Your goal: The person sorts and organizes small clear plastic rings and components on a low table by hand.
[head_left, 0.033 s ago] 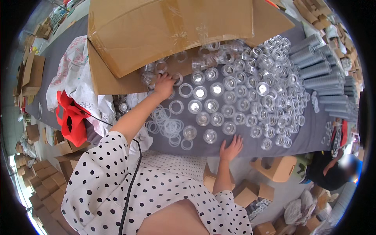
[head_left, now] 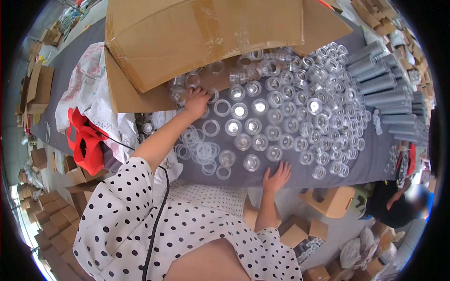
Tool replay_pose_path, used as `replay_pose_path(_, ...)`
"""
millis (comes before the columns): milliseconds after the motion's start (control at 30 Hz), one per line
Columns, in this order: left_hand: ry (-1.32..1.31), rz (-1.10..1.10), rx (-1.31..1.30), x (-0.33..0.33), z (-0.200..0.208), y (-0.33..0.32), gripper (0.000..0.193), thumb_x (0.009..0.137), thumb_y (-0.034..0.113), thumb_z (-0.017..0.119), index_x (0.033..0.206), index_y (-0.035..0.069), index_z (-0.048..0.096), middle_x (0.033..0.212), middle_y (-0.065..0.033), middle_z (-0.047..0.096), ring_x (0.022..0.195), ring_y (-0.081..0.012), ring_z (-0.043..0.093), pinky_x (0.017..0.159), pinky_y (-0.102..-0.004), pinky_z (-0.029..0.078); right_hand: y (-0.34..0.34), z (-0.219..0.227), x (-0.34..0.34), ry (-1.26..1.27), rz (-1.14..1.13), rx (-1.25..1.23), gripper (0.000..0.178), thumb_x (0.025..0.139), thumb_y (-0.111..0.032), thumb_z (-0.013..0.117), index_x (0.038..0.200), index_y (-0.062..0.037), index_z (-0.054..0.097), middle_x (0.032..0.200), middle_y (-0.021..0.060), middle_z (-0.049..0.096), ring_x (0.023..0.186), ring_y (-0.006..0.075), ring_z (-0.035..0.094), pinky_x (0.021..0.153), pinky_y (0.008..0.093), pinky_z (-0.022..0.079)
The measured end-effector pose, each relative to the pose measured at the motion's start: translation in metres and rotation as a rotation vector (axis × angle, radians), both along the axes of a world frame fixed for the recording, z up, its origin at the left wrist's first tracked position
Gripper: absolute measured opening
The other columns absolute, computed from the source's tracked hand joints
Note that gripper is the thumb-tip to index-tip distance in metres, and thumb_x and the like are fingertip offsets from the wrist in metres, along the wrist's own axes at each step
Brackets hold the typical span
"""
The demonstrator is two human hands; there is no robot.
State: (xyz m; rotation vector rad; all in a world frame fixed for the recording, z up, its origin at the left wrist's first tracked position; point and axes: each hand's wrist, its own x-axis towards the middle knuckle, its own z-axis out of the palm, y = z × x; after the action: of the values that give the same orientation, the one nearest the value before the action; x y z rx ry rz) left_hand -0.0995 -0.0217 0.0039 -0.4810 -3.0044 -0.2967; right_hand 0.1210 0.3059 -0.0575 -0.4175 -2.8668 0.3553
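Observation:
My left hand (head_left: 197, 103) reaches to the mouth of a large cardboard box (head_left: 201, 42), fingers spread among clear plastic pieces. A clear ring (head_left: 213, 95) lies right beside its fingertips, and a clear round container (head_left: 178, 93) is on its other side; I see nothing gripped. My right hand (head_left: 278, 178) rests open on the near edge of the grey-covered table (head_left: 300, 177). Just beyond it sits a clear round jar (head_left: 274, 153), one of many standing across the table. A loose heap of translucent rings (head_left: 206, 151) lies near my left forearm.
Long stacks of grey discs (head_left: 384, 84) line the right end. A white sack (head_left: 89, 84) and a red bag (head_left: 86, 143) lie left of the box. A black cable (head_left: 157, 225) runs down over my clothing. A tan plastic stool (head_left: 330, 201) and another person (head_left: 393, 201) are at right.

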Motion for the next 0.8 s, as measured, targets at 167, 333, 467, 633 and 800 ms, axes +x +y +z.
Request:
replay_pose_path(167,0.025,-0.123,0.229,0.019,0.021,-0.036,0.015,0.071,0.017,0.057,0.083,0.009,0.061,0.087,-0.0091,0.057,0.085,-0.0238,0.052,0.074,-0.0380,0.041,0.001,-0.001,0.002,-0.002,-0.001,-0.003,0.056,0.070,-0.030,0.057,0.120,-0.0076,0.042,0.127,0.0126,0.039,0.122,0.0303,0.031,0.100,0.0463,0.021)
replay_pose_path(333,-0.465,0.189,0.344,0.064,0.042,-0.108,0.025,0.076,0.027,0.057,0.074,0.002,0.060,0.063,-0.0115,0.058,0.059,-0.0292,0.056,0.057,-0.0380,0.045,0.001,-0.001,0.001,-0.006,-0.002,-0.001,0.057,0.070,-0.030,0.057,0.120,-0.0075,0.041,0.127,0.0126,0.039,0.122,0.0305,0.031,0.100,0.0468,0.020)
replay_pose_path(467,-0.501,0.251,-0.045,0.088,0.041,-0.132,0.031,0.073,0.035,0.058,0.068,0.004,0.058,0.068,-0.0141,0.059,0.066,-0.0306,0.058,0.060,-0.0396,0.046,0.000,-0.001,0.001,-0.016,-0.006,0.003,0.057,0.070,-0.029,0.057,0.120,-0.0076,0.041,0.128,0.0122,0.038,0.122,0.0305,0.030,0.100,0.0466,0.020)
replay_pose_path(633,-0.393,0.487,-0.281,0.111,0.001,-0.167,0.032,0.069,0.038,0.059,0.072,0.007,0.059,0.075,-0.0133,0.060,0.070,-0.0328,0.058,0.063,-0.0406,0.046,-0.001,-0.002,0.001,-0.012,-0.003,0.007,0.057,0.070,-0.029,0.058,0.120,-0.0076,0.041,0.128,0.0121,0.038,0.122,0.0307,0.030,0.101,0.0465,0.020)
replay_pose_path(800,-0.607,0.498,-0.132,0.114,0.010,-0.158,0.042,0.069,0.042,0.056,0.081,0.002,0.061,0.083,-0.0185,0.060,0.082,-0.0310,0.059,0.074,-0.0408,0.046,-0.001,-0.001,0.002,-0.035,-0.007,0.026,0.057,0.072,-0.027,0.057,0.121,-0.0067,0.039,0.128,0.0134,0.038,0.123,0.0301,0.028,0.101,0.0457,0.019)
